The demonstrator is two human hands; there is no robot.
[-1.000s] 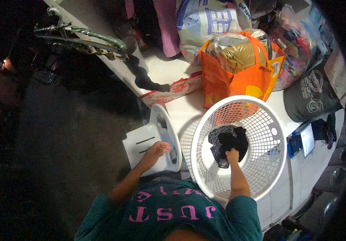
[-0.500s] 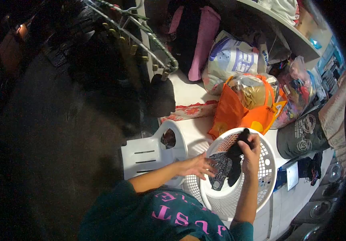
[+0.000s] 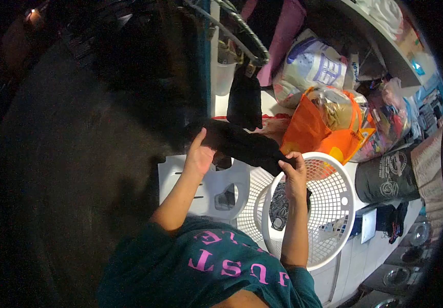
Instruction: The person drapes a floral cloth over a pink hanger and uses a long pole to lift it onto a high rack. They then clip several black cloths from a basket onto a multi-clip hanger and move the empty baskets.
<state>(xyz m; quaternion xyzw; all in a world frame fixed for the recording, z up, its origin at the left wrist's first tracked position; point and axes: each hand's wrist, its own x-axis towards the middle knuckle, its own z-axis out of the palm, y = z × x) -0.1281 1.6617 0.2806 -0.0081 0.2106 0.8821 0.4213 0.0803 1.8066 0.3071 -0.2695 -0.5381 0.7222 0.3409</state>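
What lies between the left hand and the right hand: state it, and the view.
A black cloth extends between the left hand and the right hand; the head view shows it.

Black cloth [image 3: 244,145], long and narrow, slanting, held up between both hands [image 3: 296,175]

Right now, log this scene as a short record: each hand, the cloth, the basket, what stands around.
Left hand: at the left end of the black cloth, thumb raised; grip unclear
Right hand: pinching the cloth's right end
Cloth state: stretched between the hands, slanting down to the right
White basket: below the right hand, with a grey patterned cloth inside
Left of basket: white slotted chair
Beyond basket: orange bag
Overhead: metal rack, a black piece hanging below it
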